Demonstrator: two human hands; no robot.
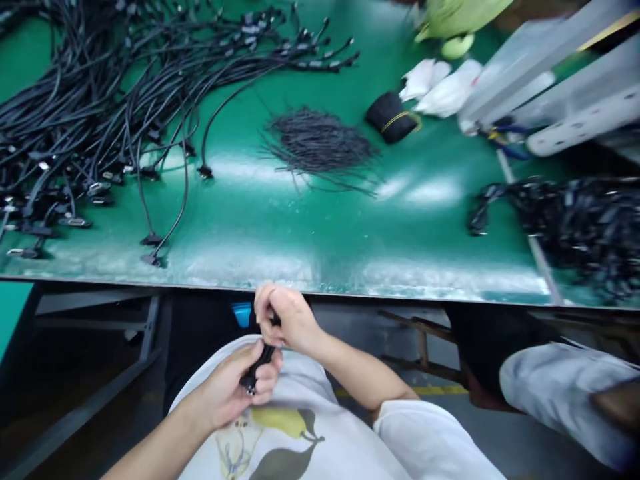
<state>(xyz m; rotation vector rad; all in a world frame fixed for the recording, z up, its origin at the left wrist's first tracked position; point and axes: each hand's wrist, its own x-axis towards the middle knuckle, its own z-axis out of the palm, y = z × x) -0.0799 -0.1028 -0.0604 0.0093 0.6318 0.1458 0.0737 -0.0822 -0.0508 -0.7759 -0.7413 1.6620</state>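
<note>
Bundle of black cable (259,369), head view: 1 item, held off the tabletop (320,233), on the wearer's side of the strip pile (320,143). Appears gathered lengthwise; metal glints at its lower end.

Left hand (233,385): curled round the lower length, thumb laid along it. Right hand (290,317): closed about the upper end, fingers bent; whatever lies between its fingertips is hidden. Hands: each narrow.

Handling, by judgement: light; bendy along the cord, stiff at any plug housing; smooth jacket, liable to slide if held loosely; probably springy, so lengths may fan out. Best hold: full wrap round the middle, 1 thumb pressing the lengths together. Metal end likely the most delicate part; keep pressure off it.

Surroundings, placed by strip pile:
- Strip pile itself: thin, dark, loose; likely light, prone to scatter.
- Loose cable heap (115,113): left, tangled; lift by a plug housing.
- Black roll (385,109), yellow band (397,119) round it: just right.
- White crumpled pieces (445,90): farther right and beyond.
- Bunched cable heap (580,227): right, well apart.
</note>
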